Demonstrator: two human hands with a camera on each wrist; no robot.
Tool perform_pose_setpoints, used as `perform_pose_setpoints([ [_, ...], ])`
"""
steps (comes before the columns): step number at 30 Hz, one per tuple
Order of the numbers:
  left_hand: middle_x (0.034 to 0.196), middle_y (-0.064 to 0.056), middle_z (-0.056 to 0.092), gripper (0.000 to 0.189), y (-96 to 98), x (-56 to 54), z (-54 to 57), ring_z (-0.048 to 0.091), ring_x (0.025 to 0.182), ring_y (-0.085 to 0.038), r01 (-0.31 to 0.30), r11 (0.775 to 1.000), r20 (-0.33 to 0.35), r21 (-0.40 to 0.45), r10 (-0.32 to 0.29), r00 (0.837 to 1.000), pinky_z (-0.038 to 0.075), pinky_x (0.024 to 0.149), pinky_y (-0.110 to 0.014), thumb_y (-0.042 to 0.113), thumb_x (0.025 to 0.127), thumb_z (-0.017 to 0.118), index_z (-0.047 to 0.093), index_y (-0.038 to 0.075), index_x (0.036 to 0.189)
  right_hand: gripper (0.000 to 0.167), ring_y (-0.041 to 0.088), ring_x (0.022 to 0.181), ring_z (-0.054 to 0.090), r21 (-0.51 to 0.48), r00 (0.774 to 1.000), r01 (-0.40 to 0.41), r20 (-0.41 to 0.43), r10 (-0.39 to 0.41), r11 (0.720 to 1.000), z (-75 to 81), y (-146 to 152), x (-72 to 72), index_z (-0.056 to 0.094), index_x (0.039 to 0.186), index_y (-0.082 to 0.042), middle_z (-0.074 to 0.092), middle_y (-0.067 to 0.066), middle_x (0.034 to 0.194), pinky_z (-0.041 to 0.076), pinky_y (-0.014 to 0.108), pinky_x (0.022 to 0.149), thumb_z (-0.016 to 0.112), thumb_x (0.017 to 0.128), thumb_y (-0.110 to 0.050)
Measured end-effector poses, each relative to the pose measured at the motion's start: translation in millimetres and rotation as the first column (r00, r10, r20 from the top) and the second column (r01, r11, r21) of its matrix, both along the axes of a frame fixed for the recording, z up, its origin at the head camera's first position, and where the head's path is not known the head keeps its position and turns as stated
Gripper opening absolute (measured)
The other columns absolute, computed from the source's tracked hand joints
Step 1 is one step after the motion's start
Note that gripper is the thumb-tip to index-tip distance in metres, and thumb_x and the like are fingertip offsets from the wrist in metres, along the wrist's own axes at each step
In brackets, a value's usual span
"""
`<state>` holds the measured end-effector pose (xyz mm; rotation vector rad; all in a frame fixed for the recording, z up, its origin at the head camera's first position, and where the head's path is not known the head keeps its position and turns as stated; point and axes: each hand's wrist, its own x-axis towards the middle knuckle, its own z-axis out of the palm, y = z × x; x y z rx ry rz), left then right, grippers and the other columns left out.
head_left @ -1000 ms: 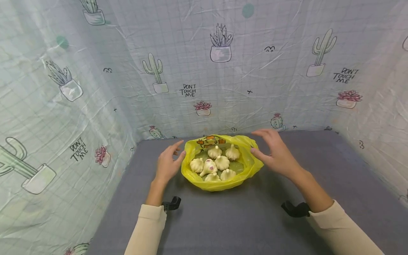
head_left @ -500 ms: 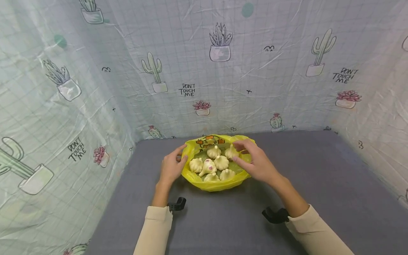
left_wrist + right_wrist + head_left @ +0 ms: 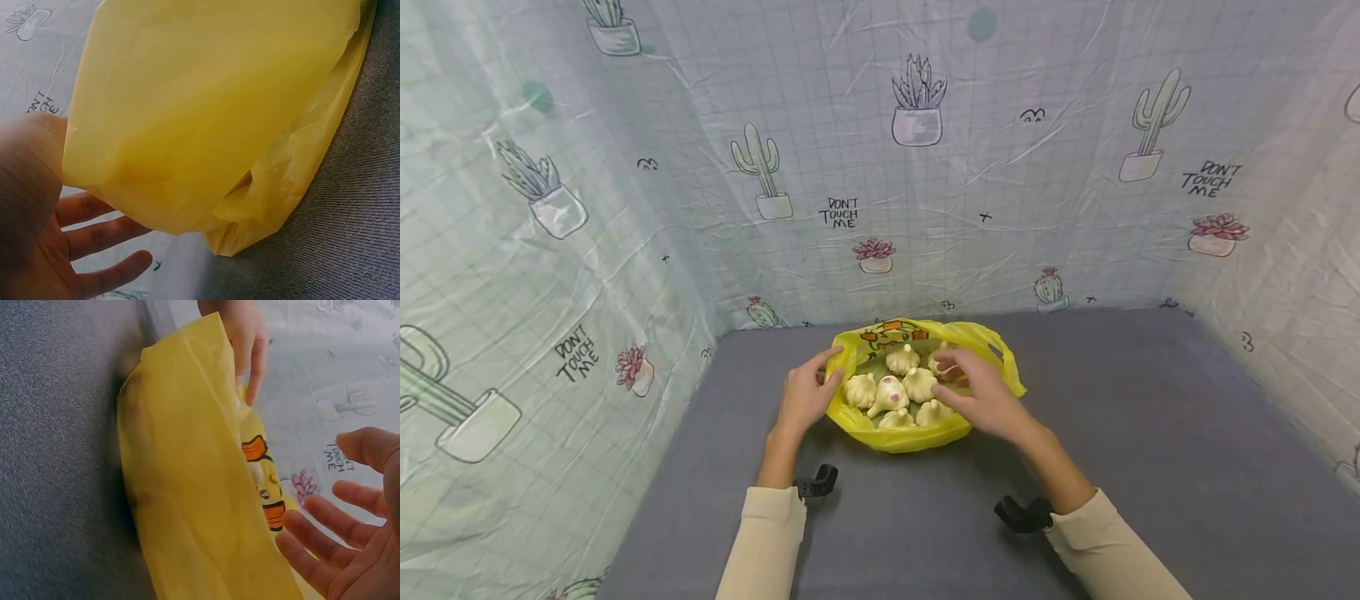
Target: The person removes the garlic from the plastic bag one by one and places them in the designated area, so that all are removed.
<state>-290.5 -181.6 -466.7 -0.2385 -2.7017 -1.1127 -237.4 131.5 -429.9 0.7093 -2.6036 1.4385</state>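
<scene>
A yellow plastic bag point(image 3: 898, 443) lies with its mouth spread wide in the head view. Several pale garlic bulbs point(image 3: 902, 359) sit inside, among them a purple-marked bulb point(image 3: 889, 397). My left hand point(image 3: 805, 402) pinches the bag's left rim between thumb and forefinger; the bag hides those tips in the left wrist view, where the other fingers point(image 3: 103, 237) extend below the plastic. Over the right part of the opening, my right hand point(image 3: 991, 402) reaches in with spread, slightly bent fingers, partly covering the back right bulb point(image 3: 938, 360). Nothing is held in it.
The bag rests on a grey cloth-covered table point(image 3: 895, 533) near its back edge. A pale curtain point(image 3: 865, 125) printed with cacti rises behind and at both sides. A black wrist mount point(image 3: 1024, 514) sits on the right wrist, another black mount point(image 3: 817, 481) on the left.
My right hand has moved left from outside the bag's right rim to over the garlic bulbs. My left hand has shifted slightly right onto the left rim.
</scene>
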Motion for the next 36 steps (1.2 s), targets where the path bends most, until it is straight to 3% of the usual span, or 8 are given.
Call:
perform_pose_setpoints([
  [10,0.097,-0.008,0.07,0.045,-6.3,-4.4,0.1,0.062,0.073,-0.018,0.045,0.999,0.022,-0.015,-0.044,0.999,0.046,0.058,-0.032,0.03,0.099,0.064,0.06,0.029,0.144,0.048,0.041,0.116,0.062,0.076,0.996,-0.013,0.089,0.006,0.997,-14.2,-3.7,-9.6,0.057,0.137,0.002,0.062,0.023,0.13,0.051,0.055,0.098,0.07,0.096,-0.02],
  [18,0.093,-0.01,0.069,0.05,-9.7,-6.9,-1.2,0.056,0.063,-0.016,0.1,0.994,0.075,0.041,-0.103,0.992,0.044,0.055,-0.031,0.026,0.097,0.068,0.058,0.028,0.146,0.048,0.037,0.114,0.065,0.184,0.987,-0.062,0.154,0.033,0.981,-21.6,-2.0,-14.3,0.059,0.136,-0.002,0.065,0.017,0.131,0.054,0.051,0.095,0.073,0.094,-0.022],
  [23,0.07,-0.003,0.055,0.054,-13.9,-9.2,0.2,0.042,0.054,-0.013,0.137,0.988,0.11,0.064,-0.144,0.983,0.038,0.051,-0.028,0.025,0.095,0.07,0.056,0.03,0.148,0.05,0.036,0.113,0.065,0.209,0.982,-0.117,0.173,0.081,0.971,-23.0,0.2,-16.5,0.06,0.134,-0.001,0.066,0.016,0.131,0.055,0.048,0.092,0.076,0.092,-0.023],
  [31,0.057,0.004,0.035,0.068,-19.1,-12.1,4.4,0.036,0.053,-0.013,0.194,0.981,0.192,0.006,-0.191,0.963,0.037,0.054,-0.03,0.03,0.092,0.074,0.046,0.033,0.155,0.046,0.036,0.113,0.065,0.208,0.976,-0.159,0.184,0.121,0.965,-33.4,3.8,-22.5,0.064,0.129,-0.002,0.066,0.015,0.129,0.054,0.048,0.093,0.078,0.089,-0.02],
  [34,0.06,0.001,0.045,0.072,-20.8,-13.2,5.5,0.041,0.054,-0.014,0.197,0.98,0.217,0.005,-0.193,0.957,0.04,0.056,-0.031,0.03,0.09,0.076,0.044,0.035,0.155,0.045,0.032,0.11,0.066,0.235,0.974,-0.173,0.186,0.131,0.956,-36.5,4.0,-25.7,0.066,0.128,-0.005,0.067,0.012,0.127,0.054,0.044,0.09,0.08,0.087,-0.019],
  [36,0.077,-0.004,0.063,0.074,-22.5,-14.5,5.3,0.049,0.058,-0.013,0.205,0.979,0.231,0.009,-0.202,0.952,0.043,0.058,-0.031,0.03,0.089,0.076,0.043,0.035,0.156,0.046,0.028,0.106,0.065,0.255,0.971,-0.191,0.19,0.144,0.948,-37.7,4.0,-27.3,0.067,0.128,-0.006,0.068,0.011,0.126,0.053,0.042,0.087,0.08,0.086,-0.019],
])
